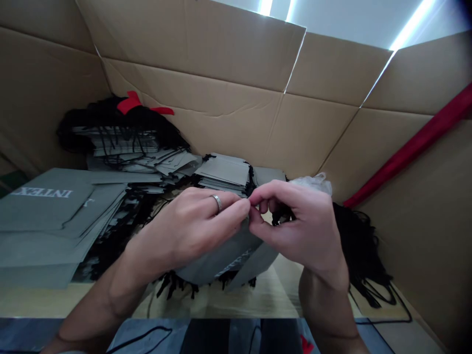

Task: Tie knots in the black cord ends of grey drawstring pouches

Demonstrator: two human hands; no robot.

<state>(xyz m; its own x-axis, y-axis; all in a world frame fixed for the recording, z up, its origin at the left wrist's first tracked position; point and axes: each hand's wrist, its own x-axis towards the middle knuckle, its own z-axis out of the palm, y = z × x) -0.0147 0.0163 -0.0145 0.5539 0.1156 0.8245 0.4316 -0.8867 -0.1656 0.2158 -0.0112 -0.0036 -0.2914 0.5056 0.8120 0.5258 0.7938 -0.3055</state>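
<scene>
Both my hands meet at the middle of the view over a grey paper bag (224, 258) with pale lettering. My left hand (191, 228), a ring on one finger, grips the bag's top edge with fingers closed. My right hand (298, 223) pinches the same edge with thumb and forefinger, right against my left fingertips. Black cord ends (173, 285) hang below the bag. What my right fingers pinch at the edge is too small to make out.
Stacks of flat grey bags (47, 216), one printed INTEX, lie at left. More stacks with black cords (125, 142) and a red piece (129, 102) sit behind. A heap of black cords (361, 250) lies at right. Cardboard walls (236, 113) surround the bench; a red bar (413, 145) crosses right.
</scene>
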